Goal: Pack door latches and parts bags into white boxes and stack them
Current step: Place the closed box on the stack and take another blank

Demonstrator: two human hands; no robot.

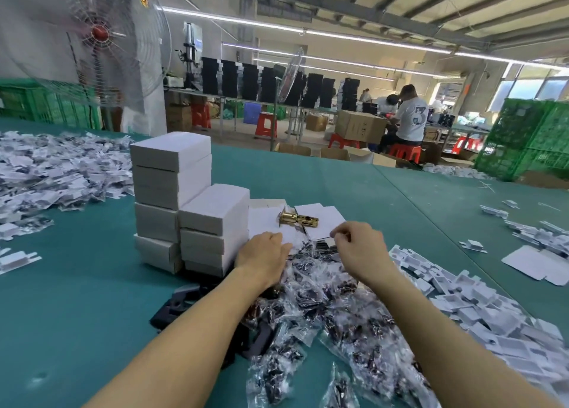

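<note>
The step in hand looks like picking one bag out of the pile to go with the latch point(298, 218), which lies on its side on the open white box point(326, 218), just beyond the hands and right of the stack point(212, 219) of closed boxes. The right hand point(361, 249) has thumb and forefinger pressed together on what seems to be the top edge of a bag point(325, 243) at the far end of the heaped bags point(323, 303). The left hand point(264, 255) rests knuckles-up on the pile beside the box, fingers bent down, and I cannot tell whether they grip anything. To do this well, the pinch should take a single bag by its seam and lift it with a small shake so slippery neighbours drop away, while the left hand holds the pile down and steadies the box. The bag should then lie flat beside the latch, so the flaps can close without bulging and the box sits square on the stack.
</note>
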